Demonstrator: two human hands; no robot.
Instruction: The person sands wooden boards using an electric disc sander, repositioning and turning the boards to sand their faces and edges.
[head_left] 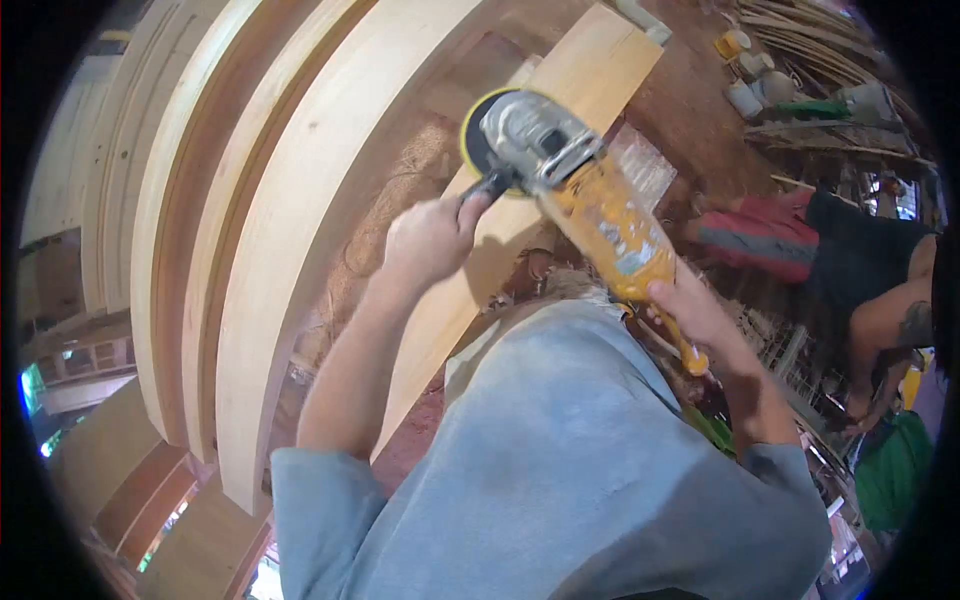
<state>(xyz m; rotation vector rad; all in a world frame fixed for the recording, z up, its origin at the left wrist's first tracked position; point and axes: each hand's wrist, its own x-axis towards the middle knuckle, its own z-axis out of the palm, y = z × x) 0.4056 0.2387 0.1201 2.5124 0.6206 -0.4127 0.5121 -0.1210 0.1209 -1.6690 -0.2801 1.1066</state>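
Note:
Across the middle of the view I hold a worn yellow angle grinder (615, 225) with a grey metal head and a round, yellow-edged disc (478, 140). My left hand (432, 238) is closed round its black side handle, close to the disc. Farther down, my right hand (690, 308) grips the rear of the yellow body, near the cord end. Beneath the grinder head lies a pale wooden board (590, 75), running from upper right to lower left. The disc overlaps the board's left edge in view; whether it touches the wood I cannot tell.
Several long pale wooden pieces (310, 190) stand at the left. Sawdust covers the reddish ground (385, 200). On the right another person (870, 260) in dark and red clothing bends low. Containers (765, 85) and thin sticks (815, 40) lie at the upper right.

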